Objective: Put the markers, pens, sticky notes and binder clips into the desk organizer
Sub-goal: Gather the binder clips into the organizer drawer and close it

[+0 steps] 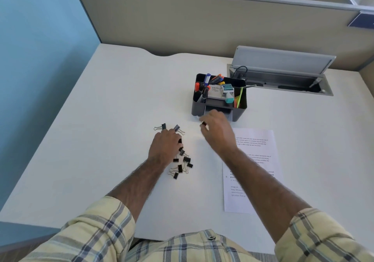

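Note:
A dark grey desk organizer (197, 108) stands mid-desk, holding markers and pens (215, 79) at its back left, boxes in the middle and sticky notes (238, 98) at the right. Several black binder clips (183, 165) lie scattered on the desk in front of it. My left hand (165, 147) rests palm down on the pile, fingers curled over some clips. My right hand (217, 129) hovers just in front of the organizer's low front compartment, pinching a binder clip (204, 123) between its fingertips.
A printed sheet of paper (257, 172) lies under my right forearm. An open cable hatch (283, 79) with a raised lid sits behind the organizer. A beige partition (202, 23) closes off the back of the white desk (113, 104).

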`<state>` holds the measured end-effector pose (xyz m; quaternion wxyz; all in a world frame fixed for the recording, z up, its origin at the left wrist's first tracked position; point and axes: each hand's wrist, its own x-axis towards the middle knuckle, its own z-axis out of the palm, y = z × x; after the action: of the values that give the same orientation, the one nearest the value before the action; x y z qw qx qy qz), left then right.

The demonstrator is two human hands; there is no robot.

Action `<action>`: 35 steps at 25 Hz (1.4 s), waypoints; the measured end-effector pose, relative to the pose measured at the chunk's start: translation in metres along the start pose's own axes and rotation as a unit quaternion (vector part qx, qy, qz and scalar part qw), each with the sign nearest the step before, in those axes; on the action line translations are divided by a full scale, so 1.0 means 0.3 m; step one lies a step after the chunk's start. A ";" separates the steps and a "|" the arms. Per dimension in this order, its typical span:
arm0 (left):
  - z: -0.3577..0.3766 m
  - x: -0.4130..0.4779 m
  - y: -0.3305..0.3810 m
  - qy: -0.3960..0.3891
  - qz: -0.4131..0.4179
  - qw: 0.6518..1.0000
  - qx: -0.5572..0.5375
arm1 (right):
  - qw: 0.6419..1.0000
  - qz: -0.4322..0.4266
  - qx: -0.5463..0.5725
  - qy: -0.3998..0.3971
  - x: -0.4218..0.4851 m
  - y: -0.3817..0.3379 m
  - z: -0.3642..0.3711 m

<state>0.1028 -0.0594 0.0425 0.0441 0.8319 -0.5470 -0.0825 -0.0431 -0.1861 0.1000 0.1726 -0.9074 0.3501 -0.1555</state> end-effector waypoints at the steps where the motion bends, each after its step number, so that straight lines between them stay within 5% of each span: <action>1: 0.002 0.003 -0.001 -0.002 0.001 1.000 -0.005 | 1.000 0.002 -0.006 0.025 0.027 0.020 -0.036; 10: -0.001 0.030 0.015 -0.002 -0.009 1.000 -0.022 | 0.998 0.008 -0.054 -0.010 0.107 0.131 -0.076; 17: -0.106 0.089 0.097 0.093 0.037 0.986 -0.131 | 0.985 0.087 0.058 0.134 0.044 0.133 -0.121; 27: -0.222 0.286 0.313 0.119 0.127 0.968 -0.181 | 0.979 0.127 0.063 0.144 -0.083 0.213 -0.174; 31: -0.200 0.252 0.244 0.164 0.100 0.955 -0.227 | 0.981 0.136 0.065 0.119 -0.118 0.205 -0.134; 35: -0.132 0.167 0.054 0.155 -0.040 0.968 -0.192 | 0.994 0.085 0.060 0.042 -0.143 0.127 -0.056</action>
<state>0.1150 -0.1125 0.0796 0.2842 0.8318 -0.4733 -0.0580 -0.1023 -0.1866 0.0919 0.2244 -0.8550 0.4234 -0.1983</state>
